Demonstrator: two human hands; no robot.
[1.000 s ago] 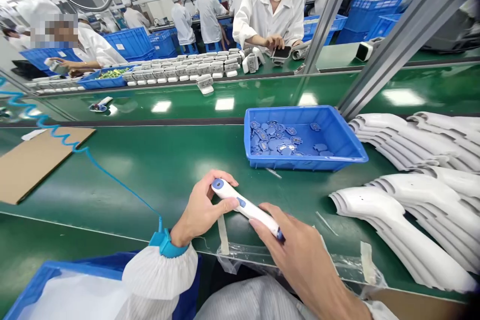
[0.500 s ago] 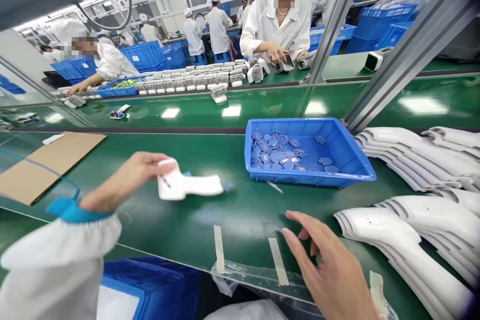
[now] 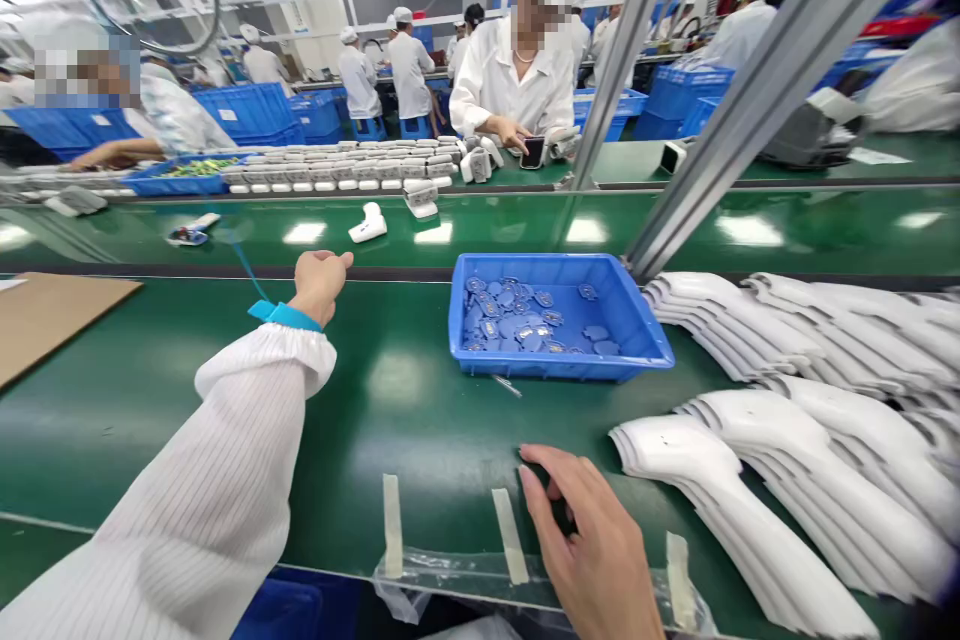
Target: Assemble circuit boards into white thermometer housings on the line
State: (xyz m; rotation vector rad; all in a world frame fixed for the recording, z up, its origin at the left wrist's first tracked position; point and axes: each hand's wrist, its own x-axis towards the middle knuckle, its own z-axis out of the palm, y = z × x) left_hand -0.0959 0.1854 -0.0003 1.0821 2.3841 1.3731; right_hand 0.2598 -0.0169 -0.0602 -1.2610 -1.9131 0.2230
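Observation:
My left hand (image 3: 321, 282) reaches over the far edge of the green worktop, holding nothing, its fingers loosely bent and apart. Just beyond it, a white plastic handle-shaped housing (image 3: 367, 223) lies on the green conveyor belt (image 3: 495, 225), apart from the fingers. Near the front edge, my right hand (image 3: 589, 530) hovers open and empty above the worktop, thumb and forefinger spread. To its right lie nested stacks of white curved shells (image 3: 697, 460). A blue bin (image 3: 555, 365) stands ahead of it, with small blue plastic parts (image 3: 517, 310) inside.
Cardboard (image 3: 60, 315) lies at the left. Tape strips (image 3: 510, 535) hold clear plastic along the front edge. A slanted metal post (image 3: 697, 130) rises behind the bin. Across the belt, a co-worker (image 3: 517, 70) handles a device beside rows of grey-white parts (image 3: 337, 170).
My left hand has moved forward to the belt and let go of the white housing, which now lies there. My right hand stays open over the worktop. The view has shifted right.

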